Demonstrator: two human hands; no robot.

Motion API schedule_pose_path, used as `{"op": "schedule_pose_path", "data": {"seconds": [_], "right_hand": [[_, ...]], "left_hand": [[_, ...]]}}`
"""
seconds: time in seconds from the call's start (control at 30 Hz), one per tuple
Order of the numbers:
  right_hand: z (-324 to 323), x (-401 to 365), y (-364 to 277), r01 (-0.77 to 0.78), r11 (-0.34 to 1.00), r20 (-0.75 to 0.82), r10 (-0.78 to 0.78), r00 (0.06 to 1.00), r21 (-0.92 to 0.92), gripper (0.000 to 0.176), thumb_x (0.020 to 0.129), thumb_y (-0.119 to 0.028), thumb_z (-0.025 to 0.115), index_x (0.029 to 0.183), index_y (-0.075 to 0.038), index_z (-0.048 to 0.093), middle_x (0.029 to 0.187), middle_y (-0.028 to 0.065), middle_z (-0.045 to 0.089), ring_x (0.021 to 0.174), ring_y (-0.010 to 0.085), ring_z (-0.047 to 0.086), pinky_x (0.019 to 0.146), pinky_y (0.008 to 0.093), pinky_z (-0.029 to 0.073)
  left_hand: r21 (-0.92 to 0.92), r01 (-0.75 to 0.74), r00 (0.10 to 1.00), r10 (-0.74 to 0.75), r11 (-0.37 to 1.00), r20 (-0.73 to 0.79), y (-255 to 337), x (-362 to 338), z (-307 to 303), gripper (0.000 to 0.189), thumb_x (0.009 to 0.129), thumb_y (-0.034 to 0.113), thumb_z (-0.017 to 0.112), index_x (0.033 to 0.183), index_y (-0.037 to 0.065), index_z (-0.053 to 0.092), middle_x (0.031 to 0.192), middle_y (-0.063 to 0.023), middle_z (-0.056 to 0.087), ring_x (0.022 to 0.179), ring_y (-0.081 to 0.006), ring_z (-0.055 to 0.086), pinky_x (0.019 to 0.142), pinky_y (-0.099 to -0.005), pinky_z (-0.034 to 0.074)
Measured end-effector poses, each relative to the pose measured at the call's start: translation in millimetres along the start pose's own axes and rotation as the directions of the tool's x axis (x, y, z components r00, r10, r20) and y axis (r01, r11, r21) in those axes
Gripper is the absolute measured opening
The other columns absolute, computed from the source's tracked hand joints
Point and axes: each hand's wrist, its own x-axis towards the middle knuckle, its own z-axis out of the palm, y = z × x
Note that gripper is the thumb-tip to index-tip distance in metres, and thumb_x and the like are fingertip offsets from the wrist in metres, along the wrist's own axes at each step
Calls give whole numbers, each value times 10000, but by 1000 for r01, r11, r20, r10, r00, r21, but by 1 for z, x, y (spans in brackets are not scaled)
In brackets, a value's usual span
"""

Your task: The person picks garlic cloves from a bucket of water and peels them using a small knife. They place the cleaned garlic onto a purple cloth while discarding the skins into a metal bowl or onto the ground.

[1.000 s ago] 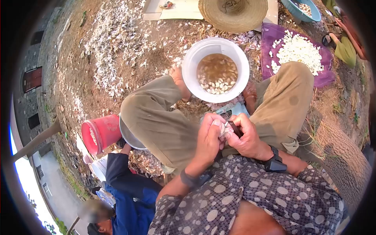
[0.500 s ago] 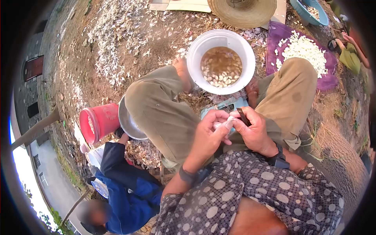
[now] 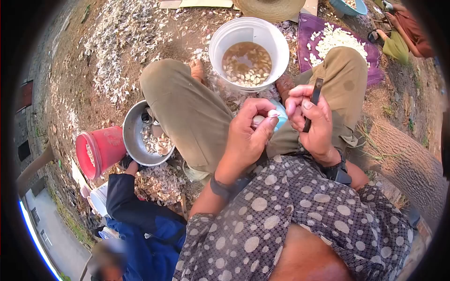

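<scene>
My left hand [image 3: 246, 138] pinches 1 garlic clove [image 3: 259, 120] above my lap, and my right hand [image 3: 315, 129] grips the small knife [image 3: 313, 100], held apart from it. The white bucket [image 3: 243, 32] holds many cloves (soaking, I'd say), so I judge plenty of peeling remains.

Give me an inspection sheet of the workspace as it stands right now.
Surface: bare dirt ground, strewn with pale skins.
Job's things: clove; dark slim tool; white bucket of water and cloves.
Clutter: metal bowl, red bucket, purple cloth.
Hands: left hand pinches the clove; right hand grips the tool.
Cables: nothing seen.
Surroundings: a co-worker's blue sleeve beside the bowl.
</scene>
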Motion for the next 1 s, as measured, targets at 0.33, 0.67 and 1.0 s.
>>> {"op": "schedule_pose_path", "data": {"seconds": [0.33, 0.67, 1.0], "right_hand": [[27, 2, -3, 344, 937, 183, -328, 927, -63, 437, 1086, -344, 455, 1291, 29, 549, 1134, 100, 595, 941, 131, 576, 853, 309, 489], [2, -16, -7, 294, 778, 195, -222, 955, -555, 387, 1053, -334, 560, 1263, -13, 609, 1177, 86, 563, 1076, 157, 533, 949, 314, 443], [-10, -30, -9, 118, 920, -48, -146, 988, -374, 270, 995, -210, 685, 1171, -6, 654, 933, -6, 648, 795, 34, 544, 709, 199, 451]], "left_hand": [[-220, 47, 996, -31, 974, 78, 10, -11, 9, 173, 975, 30, 621, 1145, 11, 595, 1040, -55, 618, 732, -66, 591, 612, -218, 491], [-257, -23, 998, 35, 966, 43, -5, -9, 7, 167, 999, 54, 597, 1156, 10, 561, 1043, -87, 637, 721, -97, 621, 616, -252, 524], [102, -230, 972, 224, 968, 68, -15, 2, 6, 180, 953, -45, 611, 1126, -15, 652, 1146, -122, 646, 893, -153, 697, 741, -269, 592]]}}
